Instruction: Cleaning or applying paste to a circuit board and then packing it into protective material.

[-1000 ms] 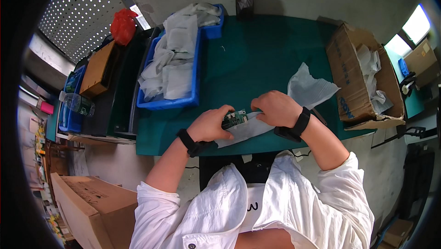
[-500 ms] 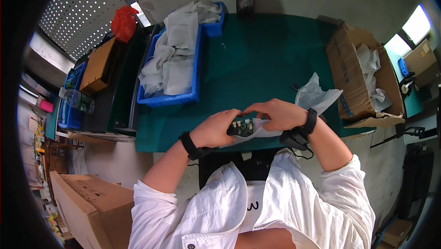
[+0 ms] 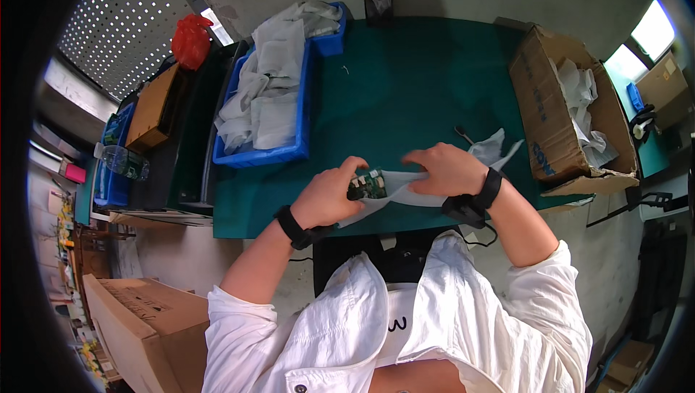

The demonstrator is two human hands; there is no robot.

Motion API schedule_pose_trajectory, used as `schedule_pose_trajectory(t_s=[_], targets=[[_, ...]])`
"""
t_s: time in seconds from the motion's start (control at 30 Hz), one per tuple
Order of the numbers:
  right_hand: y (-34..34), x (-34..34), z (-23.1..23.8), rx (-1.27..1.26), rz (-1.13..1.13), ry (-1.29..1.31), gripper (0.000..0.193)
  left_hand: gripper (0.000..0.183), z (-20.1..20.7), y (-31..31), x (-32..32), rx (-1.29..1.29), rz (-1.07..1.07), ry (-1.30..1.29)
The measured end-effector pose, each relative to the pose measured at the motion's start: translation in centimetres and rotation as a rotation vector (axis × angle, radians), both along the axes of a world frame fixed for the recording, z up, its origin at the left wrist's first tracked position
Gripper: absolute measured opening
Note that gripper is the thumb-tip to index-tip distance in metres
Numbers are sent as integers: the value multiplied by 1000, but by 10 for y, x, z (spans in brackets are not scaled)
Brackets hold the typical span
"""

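Note:
My left hand (image 3: 324, 196) holds a green circuit board (image 3: 368, 185) by its left end, thumb below and fingers above. Pale connectors show on the board's face. A white packing foam sheet (image 3: 399, 187) runs under the board and stretches right to my right hand (image 3: 452, 171). My right thumb presses on that foam, while the index finger is raised and smeared by motion. Past my right hand, crumpled white foam (image 3: 489, 148) sticks up; whether it belongs to the same piece is hidden.
A blue bin (image 3: 262, 155) full of white foam pieces stands left on the green table (image 3: 413, 89). To the right is an open cardboard box (image 3: 539, 114) with more white foam. A small thin tool (image 3: 462, 133) lies beyond my right hand. A dark upright panel (image 3: 378, 0) leans at the back.
My hands have drawn apart. The left moved slightly left with the circuit board, the right moved right, and the foam between them now lies stretched out.

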State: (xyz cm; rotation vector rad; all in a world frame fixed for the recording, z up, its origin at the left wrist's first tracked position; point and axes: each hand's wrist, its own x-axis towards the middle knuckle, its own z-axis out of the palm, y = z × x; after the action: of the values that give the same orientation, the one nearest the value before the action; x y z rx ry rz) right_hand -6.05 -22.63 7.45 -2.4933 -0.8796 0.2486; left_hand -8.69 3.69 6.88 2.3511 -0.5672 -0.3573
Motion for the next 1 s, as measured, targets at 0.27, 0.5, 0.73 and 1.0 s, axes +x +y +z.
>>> schedule_pose_trajectory(t_s=[0.27, 0.5, 0.73, 1.0], targets=[[39, -19, 28, 281, -72, -12, 23, 38, -9, -3, 9, -173, 373, -114], [89, -59, 2, 30, -46, -445, 27, 33, -21, -23, -6, -1403, 575, 700], [97, -72, 1, -58, 40, -647, 31, 36, -17, -17, -16, -1439, 588, 459], [93, -61, 5, 339, 121, 4, 53, 41, 12, -7, -19, -1642, 705, 331]])
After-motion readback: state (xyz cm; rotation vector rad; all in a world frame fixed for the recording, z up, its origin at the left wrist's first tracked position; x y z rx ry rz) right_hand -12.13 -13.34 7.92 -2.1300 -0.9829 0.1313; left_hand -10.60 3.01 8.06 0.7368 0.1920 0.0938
